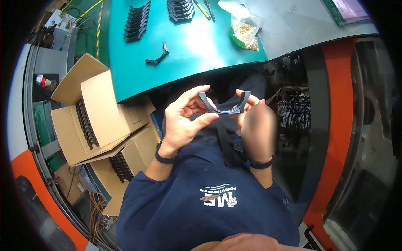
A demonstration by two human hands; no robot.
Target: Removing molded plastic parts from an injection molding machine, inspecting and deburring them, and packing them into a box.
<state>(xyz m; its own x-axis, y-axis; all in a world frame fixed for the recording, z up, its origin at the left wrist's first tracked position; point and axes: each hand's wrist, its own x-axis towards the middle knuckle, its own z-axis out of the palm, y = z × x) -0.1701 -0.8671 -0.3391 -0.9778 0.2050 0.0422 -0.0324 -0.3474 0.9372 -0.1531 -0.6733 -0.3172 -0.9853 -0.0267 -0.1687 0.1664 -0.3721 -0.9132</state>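
Note:
Both hands hold one dark curved plastic bracket (224, 106) above my lap, below the edge of the teal bench mat (188, 50). My left hand (184, 119) pinches its left arm between thumb and fingers. My right hand (253, 121) grips its right arm; the back of that hand is blurred. Another single bracket (158, 55) of the same shape lies on the mat. Two rows of stacked brackets (137, 21) stand at the far side of the mat.
Two open cardboard boxes (90, 121) at my left hold rows of the same dark parts. A clear bag of small brass pieces (245, 31) lies on the mat's right end. Pens (205, 8) lie near the top. Cables run along the left floor.

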